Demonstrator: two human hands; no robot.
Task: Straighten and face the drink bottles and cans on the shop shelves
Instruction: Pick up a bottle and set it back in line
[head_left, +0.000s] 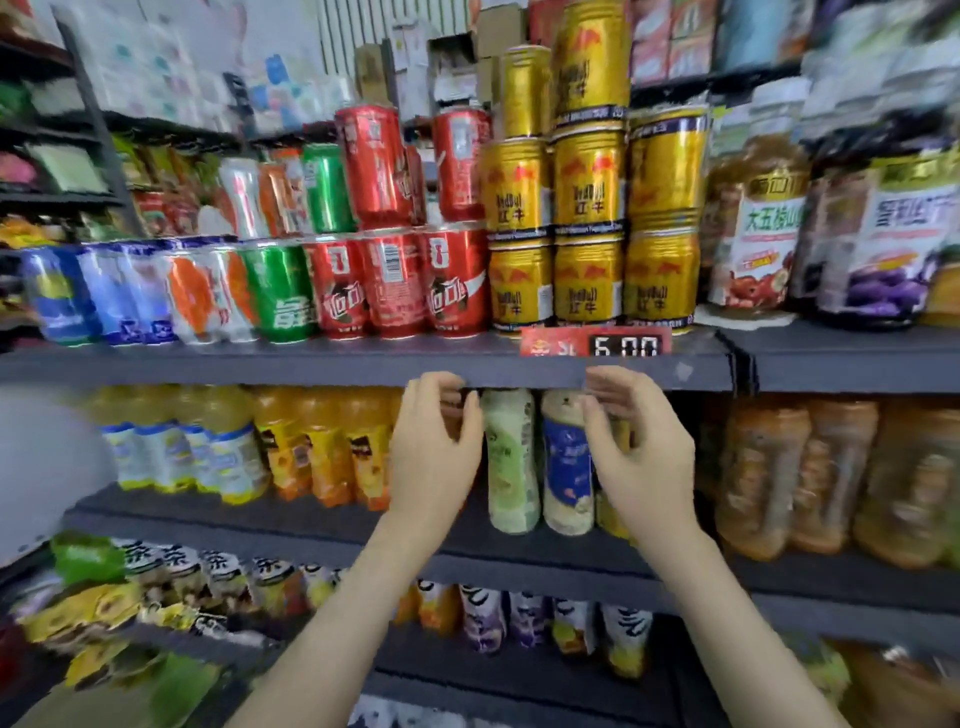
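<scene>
While both hands are hovering in front of the middle shelf, the left hand is curving its fingers just beside the green-label bottle. The right hand is curving just beside the blue-label bottle and is partly covering a yellow bottle. The picture is blurred here, so I cannot tell if either hand is gripping something or only staying loose. The two bottles are standing upright, side by side, near the front of this shelf. I am judging them as full plastic bottles: rather heavy, a little soft in the wall, with smooth film labels that are probably slippery. I am thinking the best hold is around the middle of the body, turning the bottle without lifting it, because such a tall, narrow bottle is likely tipping easily against its neighbours.
</scene>
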